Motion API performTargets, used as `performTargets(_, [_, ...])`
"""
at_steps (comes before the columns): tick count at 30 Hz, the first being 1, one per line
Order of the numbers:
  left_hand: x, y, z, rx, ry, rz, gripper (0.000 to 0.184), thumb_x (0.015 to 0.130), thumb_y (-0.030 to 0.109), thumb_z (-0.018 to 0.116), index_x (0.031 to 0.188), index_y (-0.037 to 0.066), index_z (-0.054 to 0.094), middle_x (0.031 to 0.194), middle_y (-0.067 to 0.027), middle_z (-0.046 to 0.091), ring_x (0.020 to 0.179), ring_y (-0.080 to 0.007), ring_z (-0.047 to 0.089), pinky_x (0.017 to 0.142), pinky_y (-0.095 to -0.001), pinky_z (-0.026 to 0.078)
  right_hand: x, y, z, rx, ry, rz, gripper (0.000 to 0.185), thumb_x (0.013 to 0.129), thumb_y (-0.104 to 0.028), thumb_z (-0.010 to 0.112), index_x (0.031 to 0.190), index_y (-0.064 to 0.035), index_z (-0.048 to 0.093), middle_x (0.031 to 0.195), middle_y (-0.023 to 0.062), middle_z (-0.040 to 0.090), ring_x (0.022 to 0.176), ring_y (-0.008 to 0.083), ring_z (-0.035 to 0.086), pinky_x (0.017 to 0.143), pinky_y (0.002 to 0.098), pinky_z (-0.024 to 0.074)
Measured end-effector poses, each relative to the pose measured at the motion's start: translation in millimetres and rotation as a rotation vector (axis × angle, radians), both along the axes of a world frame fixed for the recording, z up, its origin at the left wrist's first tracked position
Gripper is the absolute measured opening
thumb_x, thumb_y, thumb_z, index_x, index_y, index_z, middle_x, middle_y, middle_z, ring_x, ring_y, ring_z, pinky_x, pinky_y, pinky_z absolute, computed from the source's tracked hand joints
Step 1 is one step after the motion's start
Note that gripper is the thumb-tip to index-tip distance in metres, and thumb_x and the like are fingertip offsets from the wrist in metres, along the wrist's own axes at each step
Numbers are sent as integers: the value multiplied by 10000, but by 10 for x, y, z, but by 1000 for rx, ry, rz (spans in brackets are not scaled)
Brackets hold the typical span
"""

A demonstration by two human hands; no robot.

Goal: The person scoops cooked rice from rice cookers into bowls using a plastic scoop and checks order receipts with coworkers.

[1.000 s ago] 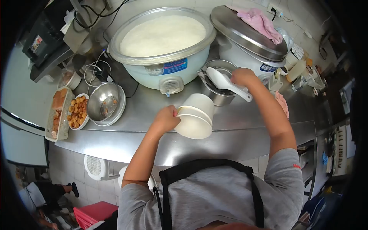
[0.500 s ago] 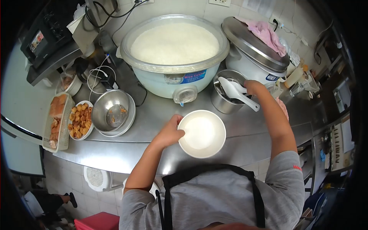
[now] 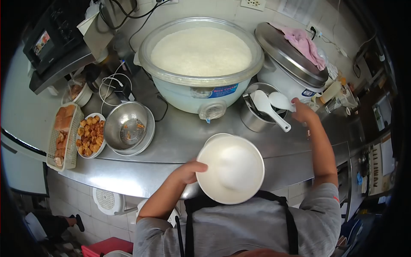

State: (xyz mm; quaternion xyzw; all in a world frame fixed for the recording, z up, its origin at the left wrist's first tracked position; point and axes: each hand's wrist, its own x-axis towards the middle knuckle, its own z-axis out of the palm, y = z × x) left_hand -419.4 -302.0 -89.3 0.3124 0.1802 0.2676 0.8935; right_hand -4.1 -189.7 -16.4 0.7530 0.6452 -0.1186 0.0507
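My left hand [image 3: 187,172] grips the rim of a white bowl [image 3: 231,169], tilted over the counter's front edge with its inside facing me. A second pale rim shows behind its upper left edge. At the steel pot [image 3: 255,123], my right hand [image 3: 305,112] is closed around the end of a white rice paddle [image 3: 280,101], whose blade lies over the pot's mouth. Another white rice paddle [image 3: 266,106] rests across that pot, handle towards me. Behind stands a large rice cooker [image 3: 188,92] filled with white rice [image 3: 201,51].
A lidded cooker [image 3: 278,77] with a pink cloth [image 3: 302,43] stands at the back right. On the left are a steel bowl [image 3: 113,124], a dish of browned chunks [image 3: 90,132] and a basket of pinkish-orange pieces [image 3: 64,120]. A black appliance [image 3: 51,38] sits above them.
The bowl has come closer to me and tipped up more towards me. My right hand has moved right and lower, drawing a paddle outwards over the pot's rim.
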Motion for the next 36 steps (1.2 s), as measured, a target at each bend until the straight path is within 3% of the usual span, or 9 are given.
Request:
performTargets(3, [-209,87,-75,77,-60,259,727,710,408,553,1255,8,286,1210,-171,405,1078,-271,448,863,-405,402,-24,3,316,123,-14,79,428,705,-126,518,1101,-34,381,879,215,567,838,360,549,721,393,426])
performTargets(5, [-243,155,68,107,-76,534,716,773,540,389,1254,18,292,1212,-167,402,1087,-283,438,876,-420,392,-150,14,556,216,-156,135,380,732,-141,496,1084,-30,404,897,214,563,849,360,543,723,397,421])
performTargets(11, [-411,340,165,100,37,1053,680,797,549,311,1242,34,315,1214,-138,410,1083,-291,442,836,-428,419,-702,299,1042,494,-23,325,319,782,-187,465,1059,-27,451,873,209,567,854,347,535,717,414,416])
performTargets(15, [-532,375,237,164,67,934,625,812,512,332,1235,52,320,1187,-108,437,1031,-245,482,734,-370,466,-1034,761,1216,446,-8,523,281,779,-216,489,1008,-55,512,863,177,581,834,345,538,716,412,418])
performTargets(18, [-606,416,222,173,110,915,619,808,517,367,1233,70,315,1164,-92,454,991,-218,501,689,-338,474,-1324,1045,1139,596,-168,536,233,782,-228,494,962,-96,559,857,132,593,805,340,550,702,395,424])
performTargets(24, [-578,504,197,164,294,1007,642,775,535,464,1236,125,289,1165,-65,440,1004,-207,481,690,-344,466,-1867,1283,1152,701,-565,791,239,762,-337,531,905,-160,604,752,49,607,831,210,529,734,329,373])
performTargets(27, [-538,520,255,167,283,1015,645,765,520,496,1242,154,263,1176,-55,423,1019,-208,470,704,-358,466,-2087,1369,1217,601,-702,680,275,742,-397,541,837,-152,624,727,27,608,832,167,493,763,301,328])
performTargets(33, [-544,534,218,152,280,936,687,729,518,548,1237,172,240,1199,-52,390,1025,-220,465,708,-374,475,-2253,1653,1128,865,-593,1078,271,707,-373,567,746,-108,610,667,7,593,745,171,488,729,309,341])
performTargets(36, [-519,546,209,134,268,939,714,711,516,572,1235,178,224,1202,-51,385,1019,-226,470,693,-372,483,-2381,1573,998,786,-517,1150,235,695,-341,574,696,-107,597,643,8,592,744,169,490,724,311,347])
